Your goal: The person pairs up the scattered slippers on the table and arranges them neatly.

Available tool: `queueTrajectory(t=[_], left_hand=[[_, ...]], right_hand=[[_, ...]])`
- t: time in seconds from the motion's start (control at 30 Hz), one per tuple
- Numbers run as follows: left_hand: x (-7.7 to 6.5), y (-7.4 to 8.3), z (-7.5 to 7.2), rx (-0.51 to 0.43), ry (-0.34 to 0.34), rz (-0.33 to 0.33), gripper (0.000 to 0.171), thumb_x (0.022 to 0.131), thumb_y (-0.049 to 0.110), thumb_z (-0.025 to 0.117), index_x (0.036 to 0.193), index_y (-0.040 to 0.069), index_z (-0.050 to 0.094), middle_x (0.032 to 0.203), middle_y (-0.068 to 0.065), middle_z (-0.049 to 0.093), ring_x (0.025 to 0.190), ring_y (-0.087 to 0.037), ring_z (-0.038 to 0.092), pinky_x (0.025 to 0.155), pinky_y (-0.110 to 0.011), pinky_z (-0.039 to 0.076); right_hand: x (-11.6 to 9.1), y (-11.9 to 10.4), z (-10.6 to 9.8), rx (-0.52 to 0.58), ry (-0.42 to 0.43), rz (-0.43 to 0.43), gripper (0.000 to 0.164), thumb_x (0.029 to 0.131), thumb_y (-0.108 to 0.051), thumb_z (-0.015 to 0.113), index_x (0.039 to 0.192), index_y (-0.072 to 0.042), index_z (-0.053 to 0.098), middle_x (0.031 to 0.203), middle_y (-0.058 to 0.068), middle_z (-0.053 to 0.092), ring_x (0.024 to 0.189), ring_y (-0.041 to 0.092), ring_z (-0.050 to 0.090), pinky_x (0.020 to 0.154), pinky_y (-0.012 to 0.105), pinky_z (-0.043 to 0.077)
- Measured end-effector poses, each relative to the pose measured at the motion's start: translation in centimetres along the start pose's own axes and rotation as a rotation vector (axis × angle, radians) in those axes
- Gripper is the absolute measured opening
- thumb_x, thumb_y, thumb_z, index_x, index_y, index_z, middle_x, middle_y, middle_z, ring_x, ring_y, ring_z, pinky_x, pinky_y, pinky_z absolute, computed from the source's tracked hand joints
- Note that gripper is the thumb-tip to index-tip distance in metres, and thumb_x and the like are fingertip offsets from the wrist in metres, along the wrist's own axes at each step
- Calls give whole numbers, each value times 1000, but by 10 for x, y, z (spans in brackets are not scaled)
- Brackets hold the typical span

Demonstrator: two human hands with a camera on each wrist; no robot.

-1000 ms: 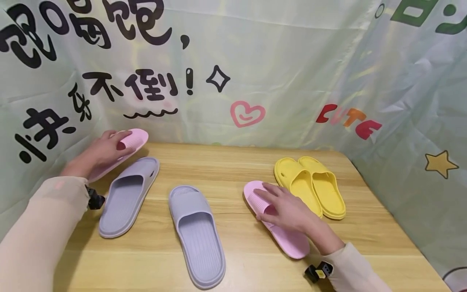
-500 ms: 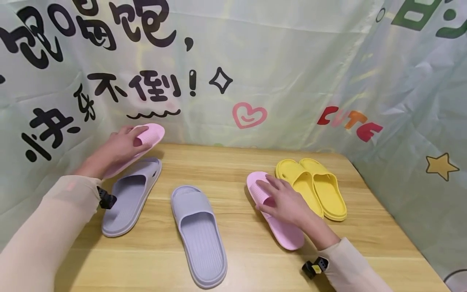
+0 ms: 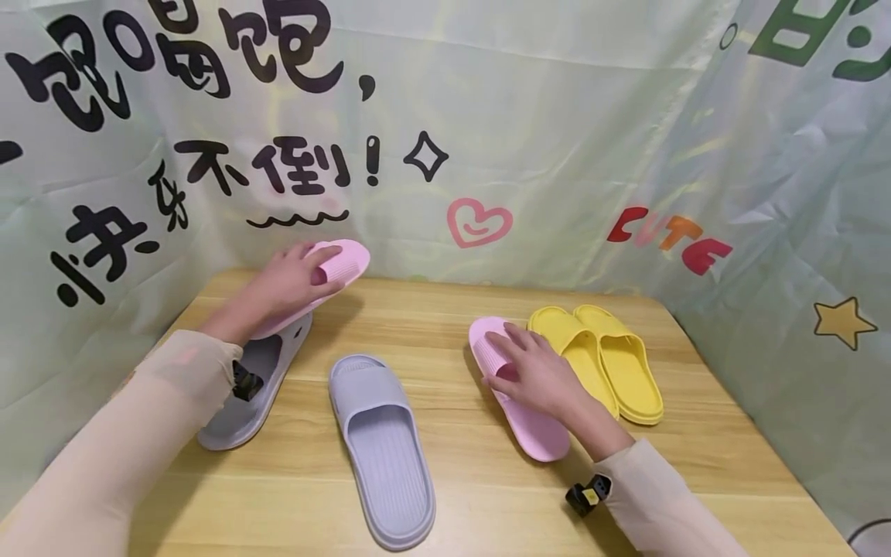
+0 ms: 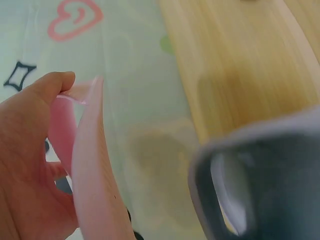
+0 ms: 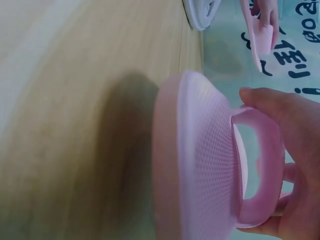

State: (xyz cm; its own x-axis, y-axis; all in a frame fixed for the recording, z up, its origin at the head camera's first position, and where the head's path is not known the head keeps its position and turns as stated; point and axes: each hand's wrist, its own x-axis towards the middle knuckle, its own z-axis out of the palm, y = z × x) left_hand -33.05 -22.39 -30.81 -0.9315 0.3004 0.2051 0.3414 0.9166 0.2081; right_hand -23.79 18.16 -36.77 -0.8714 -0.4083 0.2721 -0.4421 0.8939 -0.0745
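My left hand (image 3: 285, 282) holds a pink slipper (image 3: 348, 261) by its strap, raised over the rear part of the left lavender slipper (image 3: 233, 422) and partly hiding it. In the left wrist view, the thumb sits on the strap edge of this pink slipper (image 4: 95, 185), which is turned on its side. My right hand (image 3: 541, 375) grips a second pink slipper (image 3: 536, 433) at the strap, left of the yellow pair. Seen from the right wrist, this slipper's (image 5: 205, 160) sole hangs close over the wood, its shadow beside it. Another lavender slipper (image 3: 386, 464) lies between the hands.
A pair of yellow slippers (image 3: 629, 375) stands side by side at the right, close to my right forearm. The wooden table (image 3: 473, 510) meets a printed cloth backdrop (image 3: 557, 116) at the back and on both sides.
My left hand has carried its pink slipper rightward, from the table's left end to over the left lavender slipper. The right hand's pink slipper has moved slightly farther back. The camera view has shifted a little.
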Motion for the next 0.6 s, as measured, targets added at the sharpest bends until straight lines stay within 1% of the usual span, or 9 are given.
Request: queueTrajectory(t=[0.13, 0.27, 0.33, 0.53, 0.6], left_hand=[[5, 17, 6, -17, 20, 25, 70, 81, 61, 46, 140, 29, 26, 139, -20, 23, 117, -47, 28, 90, -61, 25], [9, 35, 11, -47, 40, 22, 69, 81, 61, 47, 139, 32, 27, 139, -18, 25, 116, -46, 31, 90, -59, 27], [12, 43, 14, -62, 45, 13, 69, 80, 60, 48, 139, 32, 27, 138, -17, 26, 114, -46, 32, 89, -59, 28], [21, 66, 26, -91, 36, -28, 70, 79, 63, 46, 139, 35, 26, 140, -16, 25, 115, -48, 30, 87, -63, 29], [24, 75, 29, -107, 34, -40, 70, 79, 64, 46, 139, 35, 26, 140, -15, 25, 115, -47, 31, 87, -62, 29]], right_hand=[[6, 1, 2, 10, 15, 14, 73, 73, -62, 57, 135, -29, 38, 140, 8, 31, 116, 39, 37, 70, 57, 43], [11, 3, 3, 26, 16, 51, 71, 75, -62, 55, 135, -28, 38, 140, 9, 30, 117, 40, 37, 71, 58, 43], [13, 3, 2, 33, 13, 67, 71, 75, -61, 55, 135, -27, 38, 140, 9, 30, 116, 40, 37, 72, 58, 43], [19, 3, 2, 45, 4, 110, 71, 75, -61, 55, 135, -27, 38, 140, 10, 30, 114, 42, 39, 73, 56, 43], [22, 4, 2, 54, -1, 122, 72, 75, -61, 55, 135, -27, 38, 140, 10, 30, 114, 42, 38, 74, 56, 42]])
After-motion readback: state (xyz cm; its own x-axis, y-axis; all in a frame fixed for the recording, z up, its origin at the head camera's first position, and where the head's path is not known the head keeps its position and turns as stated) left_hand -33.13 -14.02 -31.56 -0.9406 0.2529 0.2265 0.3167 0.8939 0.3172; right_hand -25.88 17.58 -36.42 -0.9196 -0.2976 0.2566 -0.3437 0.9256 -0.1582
